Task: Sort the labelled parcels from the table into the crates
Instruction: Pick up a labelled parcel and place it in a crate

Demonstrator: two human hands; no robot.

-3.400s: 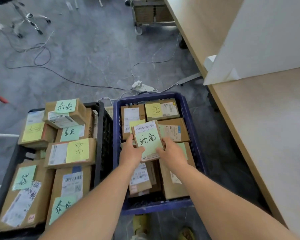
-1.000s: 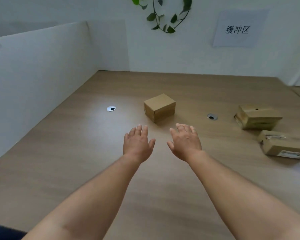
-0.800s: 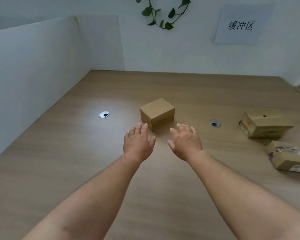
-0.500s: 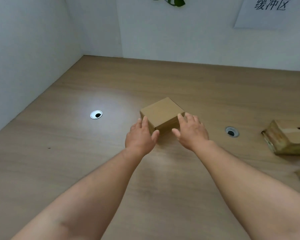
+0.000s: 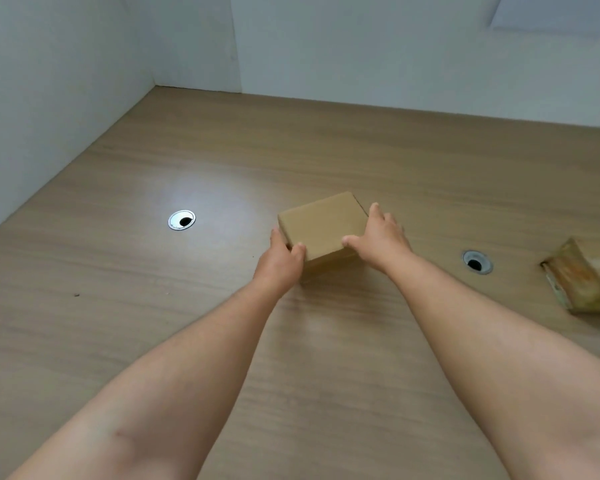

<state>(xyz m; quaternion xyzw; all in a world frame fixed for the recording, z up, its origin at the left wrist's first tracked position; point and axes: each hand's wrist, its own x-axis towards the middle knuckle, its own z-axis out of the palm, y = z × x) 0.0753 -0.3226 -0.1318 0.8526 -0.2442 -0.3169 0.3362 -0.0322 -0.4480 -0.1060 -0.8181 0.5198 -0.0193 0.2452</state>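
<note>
I see the cardboard parcel (image 5: 323,225) flat on the table (image 5: 187,323), long axis running left-near to right-far. My left hand (image 5: 281,259) clasps its near-left corner; my right hand (image 5: 380,239) grips its right side, both forearms extended.

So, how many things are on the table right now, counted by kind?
Parcels: 2, a box held between the left hand and the right hand, and one more cut off by the right edge.
Cable holes: 2, one on the left and one on the right.
Total: 4
</note>
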